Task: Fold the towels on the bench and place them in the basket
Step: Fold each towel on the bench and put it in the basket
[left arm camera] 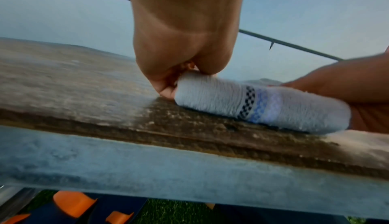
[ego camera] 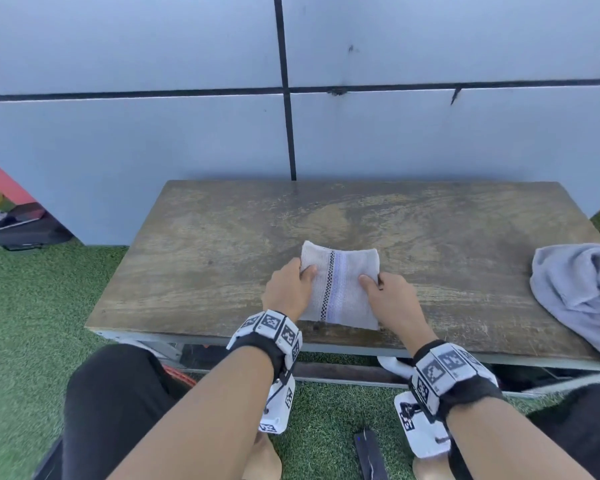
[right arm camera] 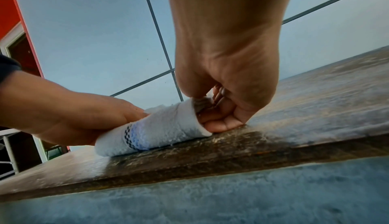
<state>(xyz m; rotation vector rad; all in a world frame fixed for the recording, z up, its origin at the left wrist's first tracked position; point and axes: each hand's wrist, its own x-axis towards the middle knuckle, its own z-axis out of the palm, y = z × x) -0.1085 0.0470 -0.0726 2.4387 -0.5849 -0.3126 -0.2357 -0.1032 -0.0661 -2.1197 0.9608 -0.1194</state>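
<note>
A small white towel (ego camera: 340, 285) with a checked black band and a pale blue stripe lies folded near the front edge of the wooden bench (ego camera: 222, 244). My left hand (ego camera: 291, 285) pinches its left edge, thumb on top and fingers curled under. My right hand (ego camera: 388, 292) pinches the right edge the same way. Seen from the left wrist, the towel (left arm camera: 263, 104) is a thick folded wad gripped by my left hand (left arm camera: 174, 84). From the right wrist, the towel (right arm camera: 155, 132) sits between both hands, with my right hand (right arm camera: 212, 114) curled on its end. No basket is in view.
A crumpled grey towel (ego camera: 579, 292) lies at the bench's right end, hanging over the front edge. A grey panelled wall (ego camera: 153, 133) stands behind the bench. Green turf (ego camera: 32, 306) covers the ground. A dark bag (ego camera: 25, 226) lies at the left. Orange and dark blue shapes (left arm camera: 73, 206) show under the bench.
</note>
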